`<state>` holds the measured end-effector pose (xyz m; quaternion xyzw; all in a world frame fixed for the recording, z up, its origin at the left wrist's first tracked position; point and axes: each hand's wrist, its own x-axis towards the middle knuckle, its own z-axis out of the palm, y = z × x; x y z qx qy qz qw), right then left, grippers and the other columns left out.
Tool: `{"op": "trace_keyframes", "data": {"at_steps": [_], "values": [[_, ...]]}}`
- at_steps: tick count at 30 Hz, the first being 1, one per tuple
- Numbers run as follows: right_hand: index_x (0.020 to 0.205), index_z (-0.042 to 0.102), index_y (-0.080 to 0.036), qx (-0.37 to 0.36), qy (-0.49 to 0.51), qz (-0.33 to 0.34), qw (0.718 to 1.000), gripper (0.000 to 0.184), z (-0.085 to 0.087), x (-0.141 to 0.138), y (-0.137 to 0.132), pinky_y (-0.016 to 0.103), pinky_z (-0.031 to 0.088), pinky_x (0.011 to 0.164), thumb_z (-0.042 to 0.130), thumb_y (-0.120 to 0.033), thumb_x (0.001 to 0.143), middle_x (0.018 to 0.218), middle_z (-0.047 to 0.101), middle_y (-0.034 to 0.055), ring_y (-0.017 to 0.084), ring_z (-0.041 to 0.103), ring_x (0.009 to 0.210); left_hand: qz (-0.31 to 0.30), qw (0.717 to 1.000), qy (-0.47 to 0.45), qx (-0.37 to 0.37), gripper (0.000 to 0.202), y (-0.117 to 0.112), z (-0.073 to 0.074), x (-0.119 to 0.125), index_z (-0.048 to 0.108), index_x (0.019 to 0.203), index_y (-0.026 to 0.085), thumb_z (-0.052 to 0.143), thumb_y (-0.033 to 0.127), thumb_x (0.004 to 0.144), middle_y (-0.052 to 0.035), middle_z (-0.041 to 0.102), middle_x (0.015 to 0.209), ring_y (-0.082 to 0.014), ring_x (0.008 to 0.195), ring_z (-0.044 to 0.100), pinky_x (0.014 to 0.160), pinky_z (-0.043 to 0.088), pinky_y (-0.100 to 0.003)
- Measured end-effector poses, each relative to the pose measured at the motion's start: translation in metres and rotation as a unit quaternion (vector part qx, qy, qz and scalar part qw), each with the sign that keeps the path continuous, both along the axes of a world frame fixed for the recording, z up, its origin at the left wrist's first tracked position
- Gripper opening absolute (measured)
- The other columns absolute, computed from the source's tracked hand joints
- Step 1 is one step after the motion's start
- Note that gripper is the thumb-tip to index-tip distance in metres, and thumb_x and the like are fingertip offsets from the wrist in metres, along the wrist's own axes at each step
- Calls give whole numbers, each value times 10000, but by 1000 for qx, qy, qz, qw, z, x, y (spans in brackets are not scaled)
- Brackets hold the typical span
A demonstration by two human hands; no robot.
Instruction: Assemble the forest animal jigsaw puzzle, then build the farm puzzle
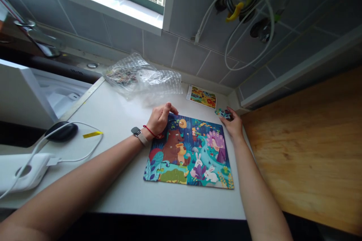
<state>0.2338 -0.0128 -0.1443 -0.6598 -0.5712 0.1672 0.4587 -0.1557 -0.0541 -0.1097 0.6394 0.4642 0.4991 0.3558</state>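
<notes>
A colourful jigsaw puzzle (pixel 172 150) lies flat on the white counter, showing a bear, rabbits and a peacock in a dark blue forest. At its upper left corner is my left hand (pixel 158 119), with the fingers curled around the edge and the thumb up; some fingertips are hidden. Beyond the upper right corner, my right hand (pixel 234 122) has thumb and fingers closed on a few loose puzzle pieces (pixel 222 113), close to the counter surface. Just behind them lies a small picture card (pixel 202 96) with a lion on it.
A crumpled clear plastic bag (pixel 141 77) with small pieces inside lies at the back. To the left are a black mouse (pixel 62 131), a white power bank (pixel 24 173) and a white cable (pixel 76 160). A wooden board (pixel 308 147) borders the counter's right side.
</notes>
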Motion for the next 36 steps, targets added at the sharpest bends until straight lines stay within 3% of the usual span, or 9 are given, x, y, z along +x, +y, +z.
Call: {"op": "trace_keyframes", "data": {"at_steps": [4, 7, 10, 14, 18, 21, 25, 31, 36], "values": [[1253, 725, -148, 38, 37, -34, 998, 710, 5, -6, -5, 441, 618, 850, 889, -490, 652, 1136, 762, 144, 256, 729, 892, 1, 1000, 1, 5, 798, 0, 0, 0, 787, 814, 182, 229, 689, 1074, -76, 797, 829, -213, 787, 744, 789, 552, -333], [1328, 676, -160, 69, 120, -49, 989, 785, 10, -14, -9, 443, 639, 817, 908, -466, 643, 1140, 748, 127, 237, 735, 864, 4, 1000, 3, 10, 784, 0, -1, 0, 786, 808, 180, 241, 676, 1079, -71, 786, 795, -209, 776, 737, 791, 549, -328], [1407, 615, -200, 85, 194, -19, 977, 854, 22, -31, -18, 441, 642, 869, 928, -446, 652, 1122, 751, 89, 228, 749, 919, 0, 999, 2, 35, 727, 2, -3, 1, 779, 805, 176, 279, 617, 1096, -65, 781, 790, -192, 744, 726, 758, 539, -311], [1353, 657, -242, 3, 234, 78, 969, 751, 41, -68, -39, 408, 670, 832, 944, -426, 685, 1099, 769, 62, 230, 772, 899, -38, 992, 54, 109, 542, 1, 0, 0, 762, 845, 174, 402, 485, 1104, -64, 772, 822, -183, 758, 710, 739, 526, -300], [1274, 695, -269, -106, 251, 161, 949, 672, 50, -108, -61, 360, 691, 778, 965, -414, 675, 1164, 756, 43, 206, 790, 805, -127, 950, 165, 232, 325, -3, 7, 1, 753, 1067, 181, 576, 453, 1052, -79, 778, 944, -209, 859, 698, 787, 537, -330], [1242, 695, -276, -161, 279, 196, 926, 662, 52, -125, -70, 335, 695, 748, 976, -400, 655, 1240, 738, 39, 177, 786, 737, -171, 923, 202, 280, 462, -8, 7, 6, 687, 1268, 178, 703, 529, 968, -85, 782, 998, -221, 874, 704, 774, 550, -336], [1243, 676, -267, -199, 326, 221, 897, 684, 54, -132, -73, 313, 696, 682, 984, -384, 644, 1147, 743, 30, 190, 789, 763, -171, 914, 213, 300, 496, -11, 3, 12, 650, 1334, 168, 710, 500, 970, -96, 777, 995, -228, 854, 704, 774, 566, -349], [1213, 674, -258, -203, 354, 237, 882, 656, 56, -133, -75, 312, 702, 675, 987, -361, 647, 1120, 749, 28, 195, 790, 800, -176, 918, 219, 280, 513, -12, 1, 12, 645, 1325, 144, 686, 522, 979, -97, 766, 958, -227, 835, 713, 758, 587, -352], [1203, 657, -260, -194, 378, 217, 879, 633, 57, -134, -75, 300, 697, 641, 971, -388, 669, 1036, 745, 2, 184, 789, 751, -172, 923, 233, 254, 495, -12, -1, 11, 672, 1168, 166, 754, 578, 907, -88, 764, 957, -232, 853, 721, 789, 590, -360]]}}
